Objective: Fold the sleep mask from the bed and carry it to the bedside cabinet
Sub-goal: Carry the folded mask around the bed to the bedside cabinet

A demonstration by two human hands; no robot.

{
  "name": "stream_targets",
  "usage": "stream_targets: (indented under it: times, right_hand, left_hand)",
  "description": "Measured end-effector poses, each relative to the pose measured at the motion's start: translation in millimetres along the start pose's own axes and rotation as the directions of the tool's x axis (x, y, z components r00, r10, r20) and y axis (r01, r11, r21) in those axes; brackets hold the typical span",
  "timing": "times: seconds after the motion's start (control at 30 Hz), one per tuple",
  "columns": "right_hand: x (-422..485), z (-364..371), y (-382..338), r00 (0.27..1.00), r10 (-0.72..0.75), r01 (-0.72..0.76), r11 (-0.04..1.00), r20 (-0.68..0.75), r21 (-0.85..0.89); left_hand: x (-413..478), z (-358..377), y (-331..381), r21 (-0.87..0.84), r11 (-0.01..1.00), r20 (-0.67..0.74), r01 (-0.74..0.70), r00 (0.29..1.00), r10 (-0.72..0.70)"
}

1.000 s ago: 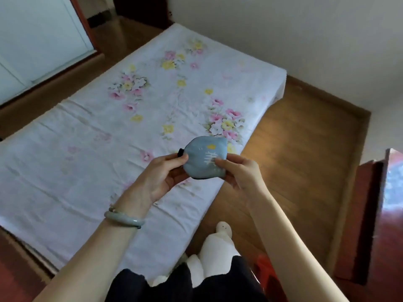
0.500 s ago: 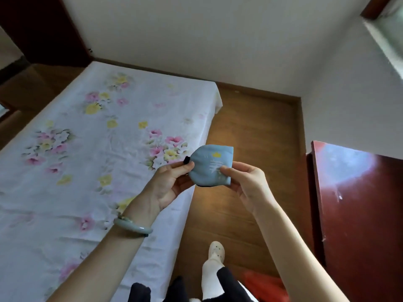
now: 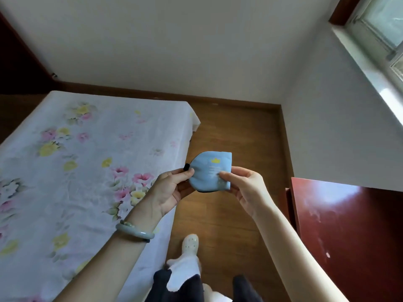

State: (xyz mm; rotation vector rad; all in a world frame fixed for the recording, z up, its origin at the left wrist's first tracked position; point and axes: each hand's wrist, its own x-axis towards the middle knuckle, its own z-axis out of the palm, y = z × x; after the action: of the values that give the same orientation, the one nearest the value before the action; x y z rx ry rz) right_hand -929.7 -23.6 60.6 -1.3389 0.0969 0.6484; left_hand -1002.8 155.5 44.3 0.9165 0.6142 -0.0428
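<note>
The bed [image 3: 91,162], covered by a white sheet printed with pink and yellow flowers, filled the left half of the view, its far corner near the skirting of the back wall. A wooden floor [image 3: 237,131] ran between the bed and the bedside cabinet [image 3: 349,232], whose glossy dark red top stood at the right edge, against the side wall below the window [image 3: 383,22]. The person's forearms rose from the bottom of the frame, with one foot in a white shoe [image 3: 190,244] on the floor between them. The left hand [image 3: 169,190] wore a pale green bangle [image 3: 135,233] at the wrist. The right hand [image 3: 246,188] was raised level with it. The sleep mask [image 3: 209,171], light blue with a small yellow mark and a black edge, was folded in half and held in the air above the floor, between bed and cabinet, touching neither. Both hands were closed on it: left thumb and fingers pinched its left edge, right thumb and fingers pinched its lower right corner
</note>
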Motion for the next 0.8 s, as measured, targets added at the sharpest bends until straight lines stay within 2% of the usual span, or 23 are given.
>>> stream_targets:
  times: [0.2, 0.5, 0.8]
  right_hand:
    - [102.2, -12.8, -44.4, 0.998, -0.029, 0.03, 0.999, -0.052, 0.023]
    - [271.8, -9.2, -143.3, 0.991, -0.057, 0.063, 0.997, -0.119, 0.047]
    - [419.2, -19.6, -211.1, 0.99, -0.019, 0.025, 0.999, -0.137, 0.044]
  left_hand:
    - [111.7, 33.0, 46.3, 0.031, 0.999, 0.052, 0.008, 0.999, -0.01]
    - [280.4, 91.5, 153.9, 0.066, 0.998, 0.114, -0.002, 0.993, -0.005]
    - [420.8, 134.3, 218.5, 0.064, 0.998, 0.074, 0.029, 0.997, -0.033]
